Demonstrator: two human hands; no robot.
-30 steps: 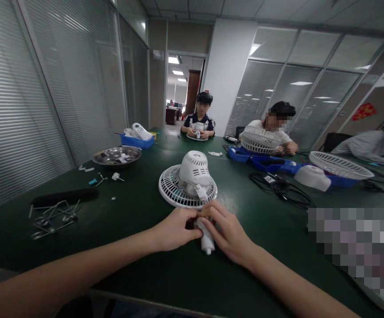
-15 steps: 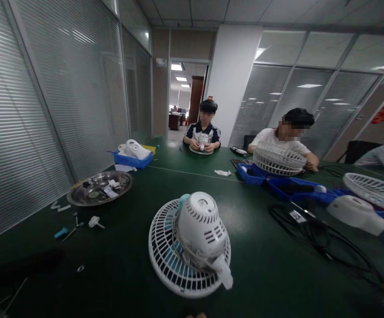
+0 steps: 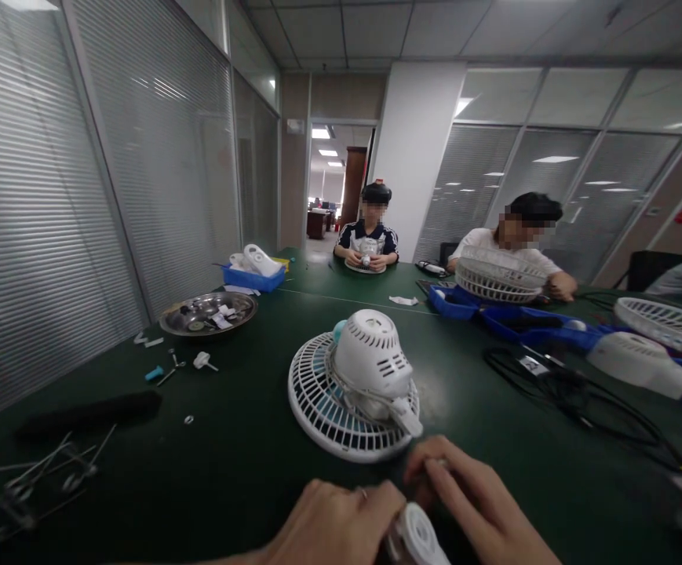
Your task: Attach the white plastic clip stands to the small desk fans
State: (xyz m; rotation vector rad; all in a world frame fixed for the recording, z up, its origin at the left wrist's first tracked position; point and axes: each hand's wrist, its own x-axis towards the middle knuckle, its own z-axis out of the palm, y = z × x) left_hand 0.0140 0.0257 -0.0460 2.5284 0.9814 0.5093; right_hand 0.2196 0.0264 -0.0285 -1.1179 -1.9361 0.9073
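My left hand [image 3: 337,518] is at the bottom edge, its fingers wrapped around a white plastic part [image 3: 420,535] with a round ringed end; the rest of that part is cut off by the frame. Close to it on the right, my right hand [image 3: 479,502] is closed, thumb against curled fingers. A tiny pale bit shows at its fingertips, too small to name. Just beyond both hands, a white fan head [image 3: 373,357] lies face down on its round grille [image 3: 317,408], with light blue blades showing through the slats. Neither hand touches the fan clearly.
At left are a steel bowl [image 3: 169,323] of small parts, a blue screw-like piece [image 3: 154,373], a black bar [image 3: 90,412] and metal wire pieces [image 3: 40,486]. Black cables [image 3: 588,408] and blue trays [image 3: 455,306] lie right. Two people [image 3: 370,235] sit across the green table.
Both my hands have come up into view at the bottom, the left with the white plastic part. My view has tilted and shifted, so the fan appears higher and farther right.
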